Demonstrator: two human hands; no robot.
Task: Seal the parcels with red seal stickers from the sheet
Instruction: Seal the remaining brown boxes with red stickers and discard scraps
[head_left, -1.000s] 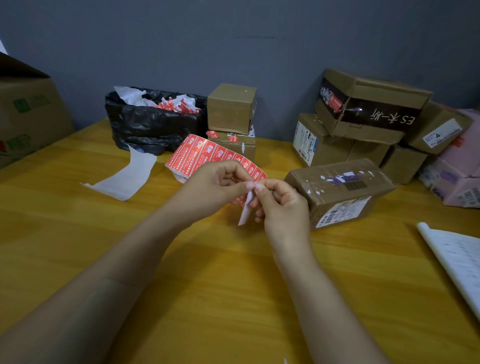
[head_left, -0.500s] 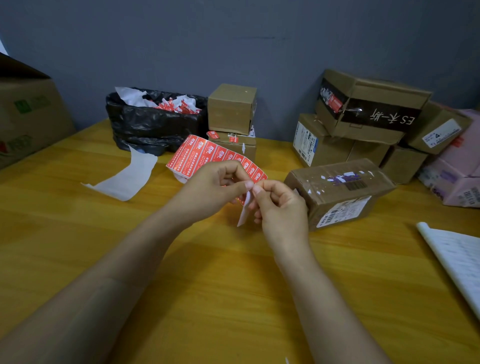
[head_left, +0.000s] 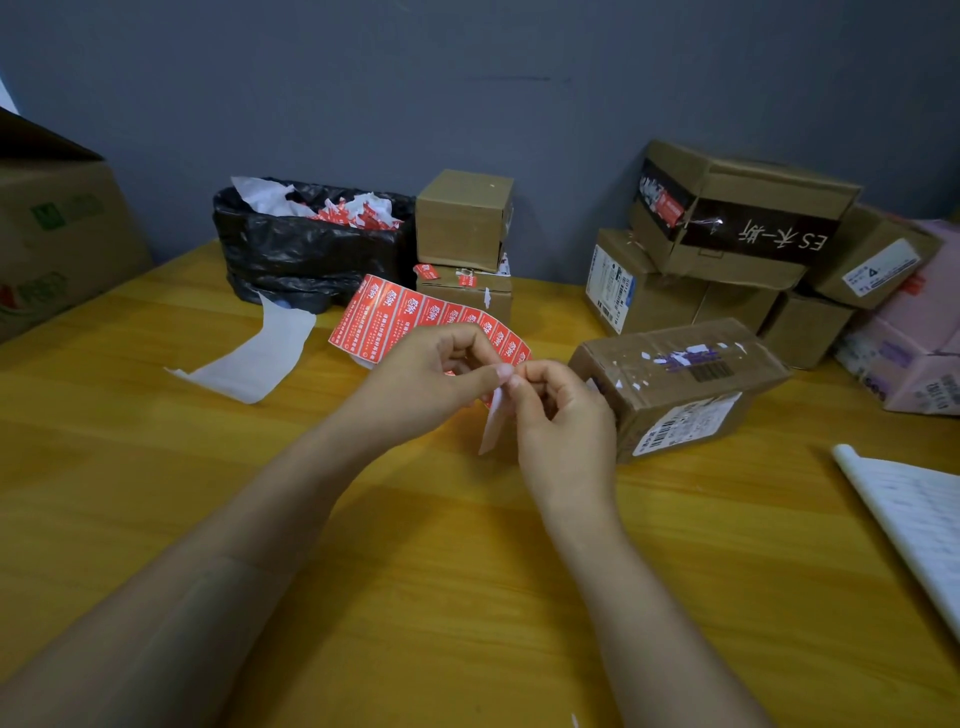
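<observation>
A red sticker sheet (head_left: 415, 317) is pinched above the table (head_left: 415, 571) by the curled left hand (head_left: 426, 379). Its white peeled end (head_left: 492, 426) is pinched by the curled right hand (head_left: 563, 415), beside a parcel (head_left: 680, 384).

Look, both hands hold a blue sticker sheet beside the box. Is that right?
Not quite. The sheet is red, not blue, as the head view shows. The left hand and right hand do hold it beside the box.
</observation>
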